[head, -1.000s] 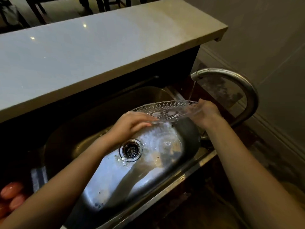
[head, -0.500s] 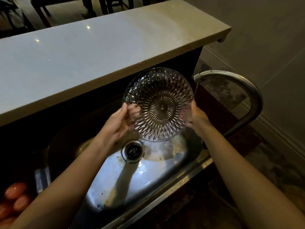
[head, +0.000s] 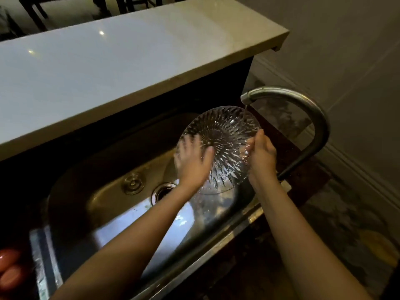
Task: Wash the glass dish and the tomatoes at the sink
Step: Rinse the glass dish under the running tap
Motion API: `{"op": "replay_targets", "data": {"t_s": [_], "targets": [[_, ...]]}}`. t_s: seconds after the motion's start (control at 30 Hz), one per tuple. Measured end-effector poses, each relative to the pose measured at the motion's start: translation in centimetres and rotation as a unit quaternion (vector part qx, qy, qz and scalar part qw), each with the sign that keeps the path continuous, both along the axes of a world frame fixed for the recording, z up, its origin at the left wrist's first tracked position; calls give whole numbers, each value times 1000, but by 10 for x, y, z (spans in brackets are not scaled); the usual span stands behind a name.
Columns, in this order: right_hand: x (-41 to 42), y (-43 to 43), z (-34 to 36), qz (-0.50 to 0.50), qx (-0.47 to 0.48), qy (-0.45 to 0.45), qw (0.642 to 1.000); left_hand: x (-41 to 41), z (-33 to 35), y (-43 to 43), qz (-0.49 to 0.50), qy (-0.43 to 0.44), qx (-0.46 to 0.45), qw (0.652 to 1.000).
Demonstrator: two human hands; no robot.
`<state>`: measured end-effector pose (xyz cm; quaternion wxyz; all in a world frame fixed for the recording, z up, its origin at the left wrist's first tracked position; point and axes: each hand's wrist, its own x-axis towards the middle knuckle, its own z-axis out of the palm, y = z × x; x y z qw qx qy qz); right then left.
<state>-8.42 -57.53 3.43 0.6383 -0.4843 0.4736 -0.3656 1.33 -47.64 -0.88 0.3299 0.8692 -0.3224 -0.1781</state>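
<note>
Held over sink [head: 129, 213]: glass dish [head: 218, 146], tilted on edge, top rim just under tap [head: 303, 105], thin stream hitting it. Grip: left hand [head: 192, 163] clamps left rim, thumb on near face, fingers behind glass; right hand [head: 260, 154] pinches right rim. Risks: wet cut glass slips, drops onto steel, chips; rim knocks spout (very close). Beside sink at left, tomatoes [head: 8, 267] wait, likely unwashed.

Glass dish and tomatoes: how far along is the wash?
Done: nothing visibly finished. In hand: the left hand and right hand hold the glass dish tilted over the sink, a thin stream from the tap hitting its top rim. Left: the tomatoes lie beside the sink's left end, away from the water.
</note>
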Motion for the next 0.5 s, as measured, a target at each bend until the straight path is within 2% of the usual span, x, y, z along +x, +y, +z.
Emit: {"op": "replay_targets", "data": {"t_s": [0.1,0.17,0.27,0.37,0.5], "targets": [[2,3,5,-7,5,14,1000,-29,20,-29,-154,-55,-63,984],[2,7,6,-4,18,21,1000,-27,38,-54,-181,-53,-75,979],[1,9,8,-10,13,10,1000,-6,56,-85,-215,-85,-42,972],[-2,11,13,-15,18,22,999,24,61,-99,-220,-93,-33,970],[-9,9,20,1,37,-17,999,70,41,-81,-162,-18,-34,986]]}}
